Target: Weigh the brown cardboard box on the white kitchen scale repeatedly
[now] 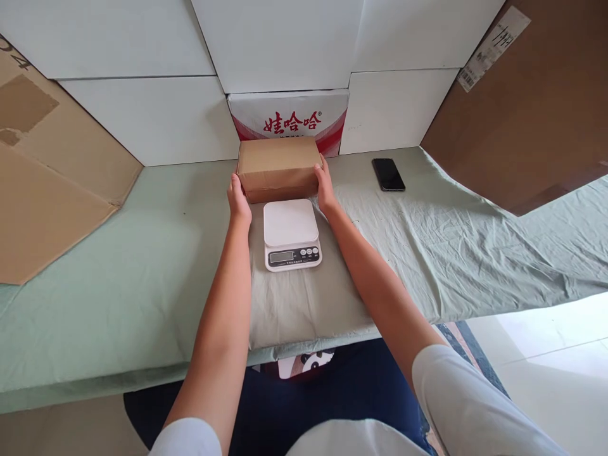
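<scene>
A closed brown cardboard box is gripped between my two hands, just behind a white kitchen scale. My left hand presses against the box's left end, its fingers partly hidden along the side. At the right end, my right hand has its thumb on the front edge and its fingers behind. The scale's plate is bare, and its grey display and buttons face me. I cannot tell whether the box rests on the cloth or is slightly lifted.
A black smartphone lies right of the box on the green cloth. White panels and a red-and-white printed carton stand behind. Large cardboard sheets lean at the left and right.
</scene>
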A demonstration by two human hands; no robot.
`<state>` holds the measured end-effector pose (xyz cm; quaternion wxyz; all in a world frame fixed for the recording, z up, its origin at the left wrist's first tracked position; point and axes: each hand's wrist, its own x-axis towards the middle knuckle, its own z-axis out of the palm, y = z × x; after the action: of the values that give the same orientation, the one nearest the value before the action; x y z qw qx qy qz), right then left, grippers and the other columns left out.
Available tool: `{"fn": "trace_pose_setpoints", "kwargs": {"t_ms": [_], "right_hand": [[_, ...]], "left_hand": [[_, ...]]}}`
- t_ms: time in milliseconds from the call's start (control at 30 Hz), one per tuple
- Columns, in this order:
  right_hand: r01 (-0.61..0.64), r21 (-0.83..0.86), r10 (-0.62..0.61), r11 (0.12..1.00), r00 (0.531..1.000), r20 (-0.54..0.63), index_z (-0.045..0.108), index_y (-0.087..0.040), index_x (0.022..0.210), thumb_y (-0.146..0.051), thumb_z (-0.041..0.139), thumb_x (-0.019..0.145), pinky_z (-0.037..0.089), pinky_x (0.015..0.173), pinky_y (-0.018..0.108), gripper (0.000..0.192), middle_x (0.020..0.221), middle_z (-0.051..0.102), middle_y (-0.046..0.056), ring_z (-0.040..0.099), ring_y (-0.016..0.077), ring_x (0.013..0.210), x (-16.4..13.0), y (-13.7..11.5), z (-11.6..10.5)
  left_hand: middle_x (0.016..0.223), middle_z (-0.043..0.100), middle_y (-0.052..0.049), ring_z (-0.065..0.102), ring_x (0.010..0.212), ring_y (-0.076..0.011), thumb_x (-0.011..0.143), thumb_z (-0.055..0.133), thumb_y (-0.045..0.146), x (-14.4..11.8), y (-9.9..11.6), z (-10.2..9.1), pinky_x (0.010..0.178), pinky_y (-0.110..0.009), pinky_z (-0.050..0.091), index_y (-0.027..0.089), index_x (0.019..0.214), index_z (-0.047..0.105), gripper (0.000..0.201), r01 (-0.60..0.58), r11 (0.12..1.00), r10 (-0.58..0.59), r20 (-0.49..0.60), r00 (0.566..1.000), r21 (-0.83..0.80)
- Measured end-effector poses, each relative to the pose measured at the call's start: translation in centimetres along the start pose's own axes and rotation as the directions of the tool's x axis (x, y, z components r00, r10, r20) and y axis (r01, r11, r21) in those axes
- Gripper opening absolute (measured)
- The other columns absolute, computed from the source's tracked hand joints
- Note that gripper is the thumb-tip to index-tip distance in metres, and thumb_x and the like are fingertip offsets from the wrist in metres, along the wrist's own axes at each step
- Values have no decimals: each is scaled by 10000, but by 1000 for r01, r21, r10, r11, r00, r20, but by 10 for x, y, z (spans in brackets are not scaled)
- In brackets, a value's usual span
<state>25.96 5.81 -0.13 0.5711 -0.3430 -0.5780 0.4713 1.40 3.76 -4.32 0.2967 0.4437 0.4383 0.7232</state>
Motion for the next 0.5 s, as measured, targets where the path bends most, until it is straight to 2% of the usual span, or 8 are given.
{"fn": "trace_pose_setpoints", "kwargs": {"t_ms": [67, 133, 167, 267, 367, 433, 500], "right_hand": [[-36, 20, 37, 999, 998, -56, 356, -265, 1740, -1109, 509, 646, 176, 1542, 461, 1391, 1940, 303, 44, 184, 269, 1855, -1, -2, -1], [-68, 46, 73, 997, 991, -113, 286, -222, 1767, -1096, 542, 609, 184, 1535, 421, 1473, 1966, 212, 74, 179, 259, 1857, 0, -7, -6], [-74, 52, 80, 996, 989, -127, 256, -221, 1777, -1087, 542, 617, 174, 1533, 417, 1477, 1975, 174, 75, 166, 249, 1860, 1, -9, -10], [-65, 44, 70, 997, 988, -136, 246, -305, 1784, -1064, 508, 698, 117, 1538, 462, 1350, 1981, 150, 17, 146, 219, 1864, 7, -15, -25], [-65, 27, 68, 997, 990, -125, 254, -339, 1792, -1082, 462, 724, 98, 1539, 517, 1318, 1977, 173, -3, 159, 226, 1863, 12, -15, -35], [-77, 16, 78, 997, 990, -114, 252, -292, 1805, -1102, 456, 710, 129, 1538, 532, 1377, 1972, 191, 31, 171, 252, 1862, 14, -11, -34], [-89, 16, 90, 996, 991, -100, 278, -252, 1800, -1108, 474, 700, 179, 1536, 522, 1407, 1965, 216, 50, 177, 271, 1861, 14, -6, -29]], "left_hand": [[1735, 590, -188, 427, 1732, -359, 771, 512, 1118, 4, 1, -7, 1427, -453, 365, 215, 1476, 717, 1164, -8, 999, 9, -17, 1000, 35], [1865, 423, -157, 263, 1803, -332, 837, 470, 1091, 12, 7, -20, 1480, -445, 232, 220, 1613, 616, 1175, -5, 996, 10, -62, 998, 86], [1909, 336, -134, 178, 1825, -312, 905, 393, 1061, 16, 13, -28, 1496, -448, 160, 216, 1684, 538, 1159, 1, 994, 8, -89, 996, 107], [1960, 150, -112, 24, 1838, -294, 1052, -30, 887, 27, 31, -50, 1500, -506, 48, 132, 1812, 267, 1112, 30, 992, -12, -144, 990, 125], [1964, 85, -126, -15, 1829, -290, 1014, -305, 732, 29, 43, -56, 1489, -508, 64, 86, 1817, 179, 1139, 83, 988, -64, -139, 988, 132], [1962, 87, -133, -5, 1826, -304, 993, -346, 712, 26, 43, -50, 1485, -533, 84, 108, 1820, 188, 1155, 124, 984, -110, -107, 988, 132], [1954, 125, -157, 32, 1825, -323, 1005, -300, 753, 22, 35, -40, 1476, -555, 112, 110, 1810, 262, 1173, 138, 982, -130, -69, 989, 126]]}}
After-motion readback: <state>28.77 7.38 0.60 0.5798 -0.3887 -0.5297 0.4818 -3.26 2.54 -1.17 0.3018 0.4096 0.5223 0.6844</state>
